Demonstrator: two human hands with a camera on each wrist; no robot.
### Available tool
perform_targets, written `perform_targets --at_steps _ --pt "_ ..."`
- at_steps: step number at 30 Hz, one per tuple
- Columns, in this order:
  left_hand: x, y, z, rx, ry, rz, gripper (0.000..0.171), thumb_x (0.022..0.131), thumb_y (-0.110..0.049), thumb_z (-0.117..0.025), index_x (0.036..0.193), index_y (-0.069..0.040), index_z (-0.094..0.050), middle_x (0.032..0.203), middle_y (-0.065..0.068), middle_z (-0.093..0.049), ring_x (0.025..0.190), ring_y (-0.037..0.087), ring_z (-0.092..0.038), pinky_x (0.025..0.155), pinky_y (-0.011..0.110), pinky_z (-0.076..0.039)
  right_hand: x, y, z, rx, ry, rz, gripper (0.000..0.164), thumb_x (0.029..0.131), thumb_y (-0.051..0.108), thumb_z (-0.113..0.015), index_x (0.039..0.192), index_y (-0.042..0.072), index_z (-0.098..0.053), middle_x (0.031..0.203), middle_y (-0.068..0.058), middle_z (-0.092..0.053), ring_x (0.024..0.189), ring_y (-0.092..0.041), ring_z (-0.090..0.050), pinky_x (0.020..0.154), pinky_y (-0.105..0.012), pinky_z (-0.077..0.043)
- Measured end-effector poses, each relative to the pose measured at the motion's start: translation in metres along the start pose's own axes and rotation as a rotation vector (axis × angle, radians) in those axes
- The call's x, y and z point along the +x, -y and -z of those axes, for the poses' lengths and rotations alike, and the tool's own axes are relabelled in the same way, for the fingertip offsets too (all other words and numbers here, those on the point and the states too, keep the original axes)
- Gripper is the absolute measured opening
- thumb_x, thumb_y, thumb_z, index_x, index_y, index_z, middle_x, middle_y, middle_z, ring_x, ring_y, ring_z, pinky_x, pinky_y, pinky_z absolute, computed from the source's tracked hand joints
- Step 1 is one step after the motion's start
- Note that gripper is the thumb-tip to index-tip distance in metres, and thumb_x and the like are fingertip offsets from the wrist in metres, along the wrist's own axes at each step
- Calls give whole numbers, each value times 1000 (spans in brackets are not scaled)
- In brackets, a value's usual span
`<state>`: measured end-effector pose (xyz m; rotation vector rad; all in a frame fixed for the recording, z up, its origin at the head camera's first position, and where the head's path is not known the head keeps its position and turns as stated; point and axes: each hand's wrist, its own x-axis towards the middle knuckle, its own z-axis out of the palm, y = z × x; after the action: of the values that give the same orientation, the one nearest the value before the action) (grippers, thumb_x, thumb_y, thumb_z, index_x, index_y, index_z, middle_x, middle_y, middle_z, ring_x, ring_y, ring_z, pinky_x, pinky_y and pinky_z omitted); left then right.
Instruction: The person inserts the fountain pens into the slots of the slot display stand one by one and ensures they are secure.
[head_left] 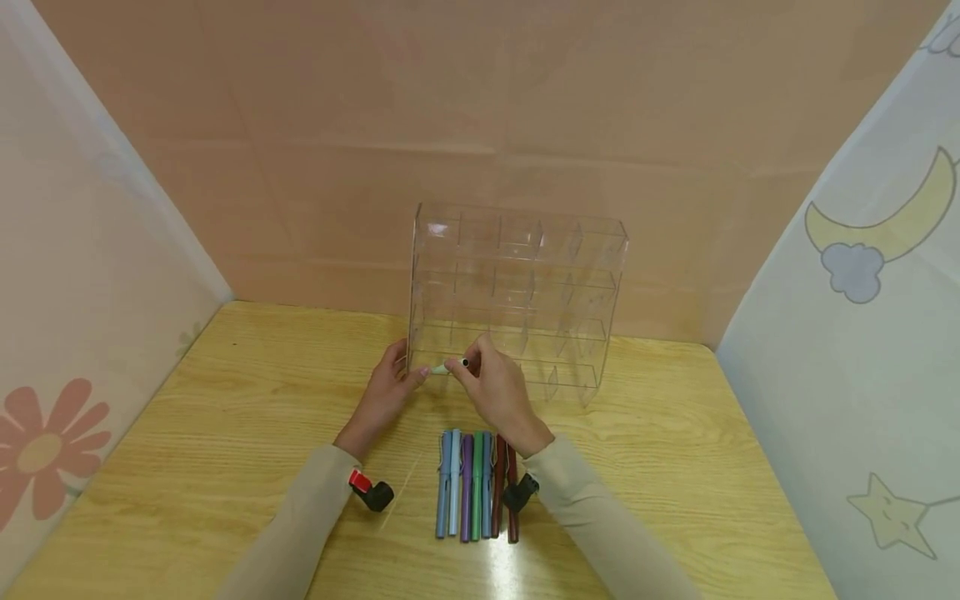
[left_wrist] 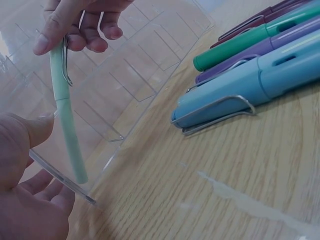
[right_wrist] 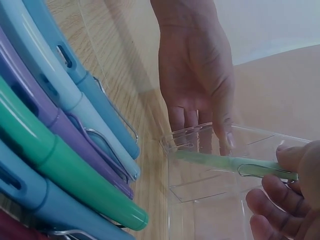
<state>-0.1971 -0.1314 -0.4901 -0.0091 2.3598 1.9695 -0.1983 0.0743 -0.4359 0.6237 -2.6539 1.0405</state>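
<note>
My right hand pinches a pale green clip pen by its capped end, between thumb and fingers. The pen points left, lying across the lowest row of a clear acrylic rack. At the rack's left side, my left hand holds the side wall, thumb on the inner face and fingers outside. In the left wrist view, the left thumb comes right up to the pen's barrel. The rack stands upright, with several rows of small compartments.
Several capped pens lie side by side in front of the rack: blue, light blue, purple, green and dark red. My right wrist camera partly covers the rightmost. A peach-coloured backdrop hangs behind the wooden table.
</note>
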Motion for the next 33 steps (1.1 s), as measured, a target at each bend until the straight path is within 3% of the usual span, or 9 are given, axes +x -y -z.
perform_targets --at_steps 12,33 --pt "1 0 0 14 -10 2 71 110 -19 -61 168 -6 -22 176 20 -26 163 43 -29 131 58 -32 -1 -3 1 4 6 4 28 101 30 -75 101 10 -54 73 -1 -60 58 -7 -43 51 -19 -34" --pt "-1 -2 2 17 -9 -3 70 110 -20 -61 168 -6 -23 175 21 -26 163 44 -28 132 57 -30 -8 -9 -2 -28 17 61 20 100 18 -76 106 9 -60 88 -4 -66 64 -8 -53 51 -20 -41"
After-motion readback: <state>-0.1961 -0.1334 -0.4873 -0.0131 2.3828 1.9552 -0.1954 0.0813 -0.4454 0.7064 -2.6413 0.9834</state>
